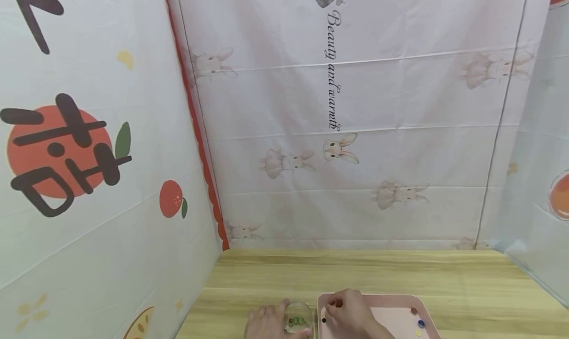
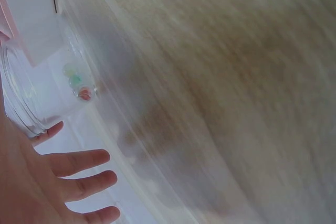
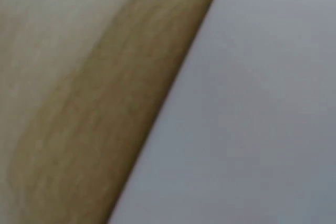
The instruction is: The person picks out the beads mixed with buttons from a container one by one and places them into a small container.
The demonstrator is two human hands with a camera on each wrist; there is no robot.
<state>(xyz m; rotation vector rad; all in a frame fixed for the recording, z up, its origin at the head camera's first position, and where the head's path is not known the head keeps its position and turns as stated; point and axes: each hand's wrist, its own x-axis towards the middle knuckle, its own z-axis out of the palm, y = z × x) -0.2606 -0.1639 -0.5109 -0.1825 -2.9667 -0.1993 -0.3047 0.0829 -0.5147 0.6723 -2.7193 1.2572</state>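
A big pale cloth (image 1: 400, 102) with bunnies hangs at the back, and its curly black words say "Beauty and warmth," running down sideways. On the left, a white cloth (image 1: 146, 146) has fruit pictures and thick dark writing turned sideways, which I can't read. The wooden table (image 1: 378, 270) is in front. A pink tray (image 1: 391, 295) sits on it, and the near end is cut off from sight.

The right hand (image 1: 351, 312) is over the tray's left side and hides part of it. Its fingers are bent with the tips close together; I can't tell if they pinch anything. The left hand (image 1: 267, 324) holds a clear jar (image 1: 299, 304) between thumb and pointer finger, just beside the tray.

The left wrist view shows what the head view doesn't: the jar's clear side and the other fingers spread wide. The right wrist view is too blurry.

Small green beads (image 1: 296, 321) lie in the jar, with a reddish bead (image 2: 84, 94). In the tray are a blue bead (image 1: 421, 323), a brown bead (image 1: 414, 311), a yellow bead (image 1: 419, 333) and a black bead (image 1: 324, 320).
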